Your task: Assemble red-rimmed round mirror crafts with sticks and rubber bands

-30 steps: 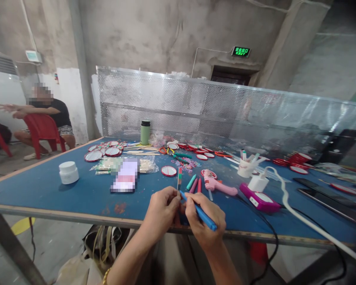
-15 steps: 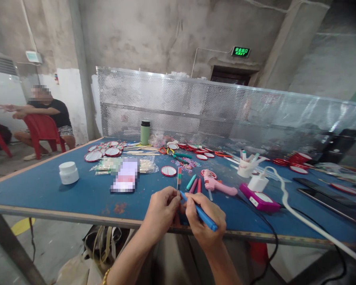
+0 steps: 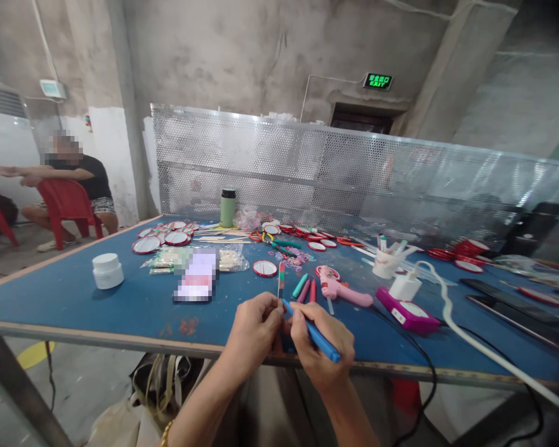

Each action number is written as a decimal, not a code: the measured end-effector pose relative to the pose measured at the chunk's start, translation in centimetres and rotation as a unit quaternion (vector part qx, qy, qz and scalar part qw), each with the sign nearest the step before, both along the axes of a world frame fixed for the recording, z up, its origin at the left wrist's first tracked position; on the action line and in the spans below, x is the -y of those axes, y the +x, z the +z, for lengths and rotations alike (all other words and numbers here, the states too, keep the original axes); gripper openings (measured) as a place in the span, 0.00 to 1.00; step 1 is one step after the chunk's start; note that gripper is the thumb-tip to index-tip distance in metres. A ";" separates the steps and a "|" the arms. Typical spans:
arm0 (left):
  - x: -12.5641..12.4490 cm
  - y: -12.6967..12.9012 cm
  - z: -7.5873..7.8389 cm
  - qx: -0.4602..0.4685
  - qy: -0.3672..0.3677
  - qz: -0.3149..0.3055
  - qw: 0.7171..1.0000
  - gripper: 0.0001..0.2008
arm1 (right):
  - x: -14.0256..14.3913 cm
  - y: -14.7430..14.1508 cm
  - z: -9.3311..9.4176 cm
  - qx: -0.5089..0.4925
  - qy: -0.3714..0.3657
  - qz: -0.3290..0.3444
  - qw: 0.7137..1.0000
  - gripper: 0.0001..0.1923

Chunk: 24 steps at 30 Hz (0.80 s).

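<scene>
Head view: the left hand [image 3: 254, 329] pinches a flat wooden stick [image 3: 281, 280] upright at the near edge of the blue table [image 3: 74, 298], fingers closed on its lower end, while the right hand [image 3: 319, 347] grips a blue marker [image 3: 313, 332] with its tip against the stick just above the left thumb — the work looks best done with both hands braced together and short, light strokes. The stick is thin, matte and already banded in red and green; beyond it lie slim plastic markers [image 3: 306, 288], a glossy pink glue gun [image 3: 340, 288] and round red-rimmed discs [image 3: 265, 268] — all well clear of the hands.
</scene>
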<state>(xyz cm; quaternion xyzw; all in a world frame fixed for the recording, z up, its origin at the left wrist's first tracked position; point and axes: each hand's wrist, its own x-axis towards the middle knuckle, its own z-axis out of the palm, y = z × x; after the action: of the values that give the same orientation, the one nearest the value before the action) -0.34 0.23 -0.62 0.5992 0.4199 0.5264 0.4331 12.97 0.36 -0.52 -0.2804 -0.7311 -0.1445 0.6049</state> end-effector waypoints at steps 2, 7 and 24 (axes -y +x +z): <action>0.0 0.0 0.0 -0.006 0.001 0.005 1.000 0.10 | 0.0 0.0 -0.1 0.005 -0.006 0.007 1.000 0.07; 0.0 0.1 -0.1 0.009 -0.001 -0.007 1.000 0.10 | 0.0 0.0 0.1 0.000 0.000 0.000 1.000 0.07; 0.1 0.0 0.1 -0.010 -0.001 0.008 1.000 0.10 | 0.1 0.0 0.1 -0.002 -0.003 0.013 1.000 0.07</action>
<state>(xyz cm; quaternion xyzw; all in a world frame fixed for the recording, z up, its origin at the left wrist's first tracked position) -0.32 0.14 -0.54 0.6004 0.4299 0.5233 0.4252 12.99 0.25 -0.43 -0.2727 -0.7340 -0.1340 0.6074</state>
